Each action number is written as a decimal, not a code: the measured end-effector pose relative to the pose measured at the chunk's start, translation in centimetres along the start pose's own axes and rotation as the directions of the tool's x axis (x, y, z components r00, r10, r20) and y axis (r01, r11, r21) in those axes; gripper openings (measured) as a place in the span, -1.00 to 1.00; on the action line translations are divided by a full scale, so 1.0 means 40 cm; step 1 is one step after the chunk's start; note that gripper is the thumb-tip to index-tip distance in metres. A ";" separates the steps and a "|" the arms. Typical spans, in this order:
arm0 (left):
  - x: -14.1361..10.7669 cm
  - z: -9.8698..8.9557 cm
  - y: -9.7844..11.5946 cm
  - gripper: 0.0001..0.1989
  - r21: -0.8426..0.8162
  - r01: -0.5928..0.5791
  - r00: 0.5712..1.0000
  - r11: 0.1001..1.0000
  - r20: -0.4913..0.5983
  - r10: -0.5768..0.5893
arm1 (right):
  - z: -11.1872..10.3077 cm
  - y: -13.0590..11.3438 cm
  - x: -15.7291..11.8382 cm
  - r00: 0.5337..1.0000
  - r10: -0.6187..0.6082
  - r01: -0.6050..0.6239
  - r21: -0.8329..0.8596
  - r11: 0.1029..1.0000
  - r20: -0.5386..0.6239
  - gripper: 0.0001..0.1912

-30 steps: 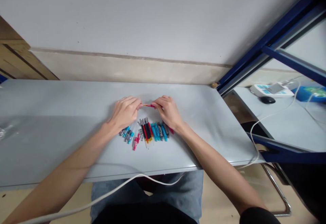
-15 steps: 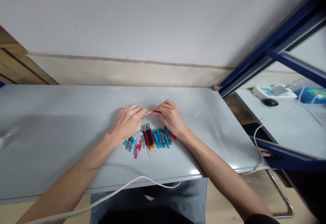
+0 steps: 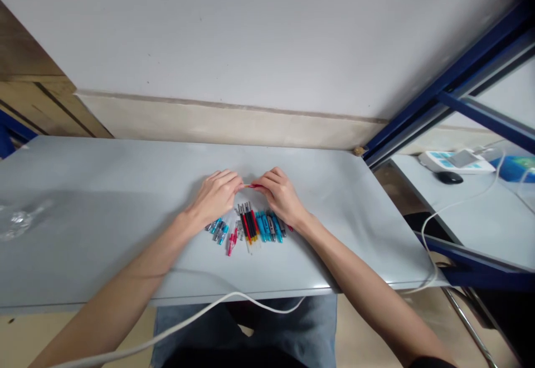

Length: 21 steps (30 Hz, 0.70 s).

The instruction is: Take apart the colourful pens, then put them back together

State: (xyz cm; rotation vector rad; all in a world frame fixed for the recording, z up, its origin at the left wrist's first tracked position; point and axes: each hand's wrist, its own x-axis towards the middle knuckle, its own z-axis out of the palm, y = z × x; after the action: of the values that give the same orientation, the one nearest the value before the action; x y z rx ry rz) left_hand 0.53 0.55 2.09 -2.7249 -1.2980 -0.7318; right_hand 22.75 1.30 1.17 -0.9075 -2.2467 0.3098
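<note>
My left hand [image 3: 219, 190] and my right hand [image 3: 279, 192] meet above the desk, fingertips pinched a short gap apart. A thin pen refill [image 3: 246, 185], yellowish where it shows, runs out of my left fingers. It meets a red pen barrel [image 3: 254, 186] in my right fingers; how far one sits inside the other I cannot tell. Just below lie several black and red refills [image 3: 248, 223] side by side. Blue and grey pen barrels [image 3: 270, 227] lie to their right, partly under my right hand. Clear pen parts with blue and grey [image 3: 219, 231] and a red one [image 3: 231, 241] lie left.
The pens lie on a grey desk [image 3: 125, 245] against a wall. Crumpled clear plastic [image 3: 19, 223] lies at its left. A white cable [image 3: 200, 312] crosses the front edge. Beyond a blue frame [image 3: 443, 67] at right are a white device [image 3: 455, 161] and a black mouse [image 3: 449, 178].
The view has shifted slightly, showing more of the clear plastic at left. Both hands keep their pinch, and the piece between them now looks yellowish instead of pale.
</note>
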 end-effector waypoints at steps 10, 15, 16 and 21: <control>-0.004 0.013 0.005 -0.67 -0.002 0.024 1.000 1.000 0.012 -0.024 | 0.011 -0.002 -0.003 0.997 0.053 -0.055 -0.040 0.998 -0.056 -0.76; 0.003 0.010 0.011 -0.69 0.011 0.086 0.995 0.996 0.042 -0.086 | 0.019 -0.010 0.000 0.996 0.064 -0.069 -0.074 0.995 -0.066 -0.79; 0.004 0.011 0.013 -0.68 0.007 0.090 0.995 0.996 0.043 -0.091 | 0.020 -0.012 0.002 0.996 0.065 -0.070 -0.081 0.994 -0.066 -0.79; 0.003 0.010 0.016 -0.65 -0.019 0.123 0.991 0.992 0.047 -0.122 | 0.023 -0.018 0.007 0.995 0.074 -0.081 -0.118 0.990 -0.065 -0.76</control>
State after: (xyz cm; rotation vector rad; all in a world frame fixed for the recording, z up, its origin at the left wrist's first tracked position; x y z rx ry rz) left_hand 1.24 0.31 1.89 -2.7132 -1.4876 -0.7005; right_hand 21.62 1.00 0.97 -1.0551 -2.1975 0.1806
